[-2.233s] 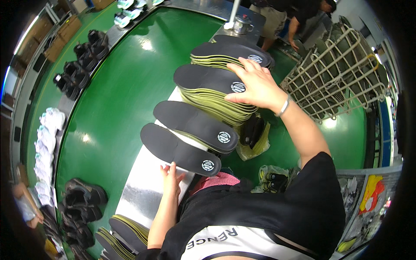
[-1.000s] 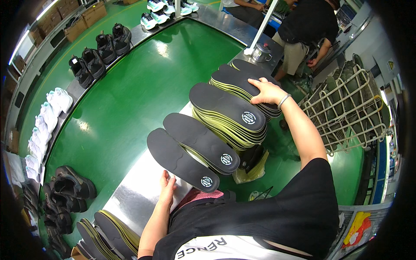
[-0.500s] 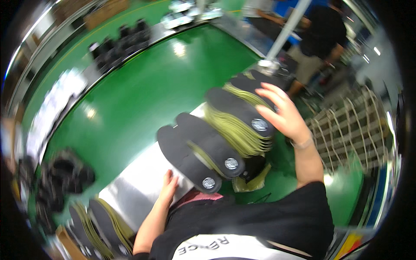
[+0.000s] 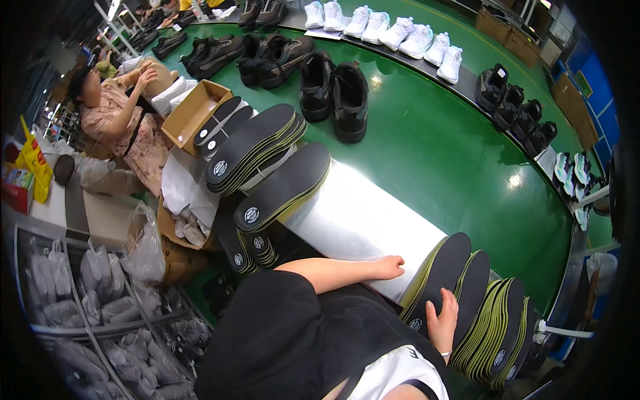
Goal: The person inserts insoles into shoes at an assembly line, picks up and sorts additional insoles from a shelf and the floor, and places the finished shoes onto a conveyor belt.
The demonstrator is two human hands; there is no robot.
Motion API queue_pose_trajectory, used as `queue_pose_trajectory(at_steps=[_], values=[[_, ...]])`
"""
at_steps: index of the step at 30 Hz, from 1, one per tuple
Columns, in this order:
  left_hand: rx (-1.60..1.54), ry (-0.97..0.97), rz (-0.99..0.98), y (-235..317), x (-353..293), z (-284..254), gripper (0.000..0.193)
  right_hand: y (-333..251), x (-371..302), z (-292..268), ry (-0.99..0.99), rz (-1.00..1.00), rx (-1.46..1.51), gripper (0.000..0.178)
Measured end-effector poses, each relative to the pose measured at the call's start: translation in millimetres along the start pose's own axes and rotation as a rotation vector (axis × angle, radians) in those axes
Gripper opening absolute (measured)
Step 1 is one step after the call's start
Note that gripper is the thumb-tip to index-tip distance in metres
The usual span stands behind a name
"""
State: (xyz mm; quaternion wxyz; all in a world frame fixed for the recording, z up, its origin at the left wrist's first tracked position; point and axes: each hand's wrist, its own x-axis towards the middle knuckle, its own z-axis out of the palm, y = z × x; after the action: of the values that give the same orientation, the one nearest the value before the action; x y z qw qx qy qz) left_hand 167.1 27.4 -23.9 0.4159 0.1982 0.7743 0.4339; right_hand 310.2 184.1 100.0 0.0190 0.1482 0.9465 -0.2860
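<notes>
- the person's left hand [image 4: 389, 267] is over the metal tabletop [image 4: 363, 213], its fingers curled narrow;
- the right hand [image 4: 442, 325] is at the nearest insole stack [image 4: 448, 267], thumb and fingers wide apart; whether they touch it cannot be told;
- a taller insole stack [image 4: 495, 327] is farther right; a left-side insole stack [image 4: 290, 179] lies across the tabletop

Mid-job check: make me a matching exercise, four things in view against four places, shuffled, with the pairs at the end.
Things
1. Left hand
2. Right hand
3. White sneakers
4. Open cardboard box

Places
A. In a row on the ledge beyond the green surface
B. Beside the co-worker
C. Above the silvery metal strip
D. Nearest a black-topped insole stack

Pairs: 1-C; 2-D; 3-A; 4-B
</notes>
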Motion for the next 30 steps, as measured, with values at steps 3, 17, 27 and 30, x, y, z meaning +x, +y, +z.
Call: queue_pose_trajectory(at_steps=[3, 17, 27, 30], values=[[0.052, 0.017, -0.011, -8.1, 0.5, -19.7, 0.04, 23.9, 14.5, 32.9, 0.066, 0.068, -0.231, 0.062], [0.312, 0.202, 0.307, -19.0, 27.1, -93.2, 0.028, 11.9, 25.2, 70.1, 0.211, 0.506, -0.262, 0.072], [0.459, 0.332, 0.413, -21.9, 23.6, -92.0, 0.02, -6.7, 23.5, 72.7, 0.213, 0.414, -0.247, 0.054], [0.456, 0.383, 0.441, -26.5, 24.5, -94.0, 0.016, -14.9, 24.2, 54.2, 0.175, 0.296, -0.213, 0.047]])
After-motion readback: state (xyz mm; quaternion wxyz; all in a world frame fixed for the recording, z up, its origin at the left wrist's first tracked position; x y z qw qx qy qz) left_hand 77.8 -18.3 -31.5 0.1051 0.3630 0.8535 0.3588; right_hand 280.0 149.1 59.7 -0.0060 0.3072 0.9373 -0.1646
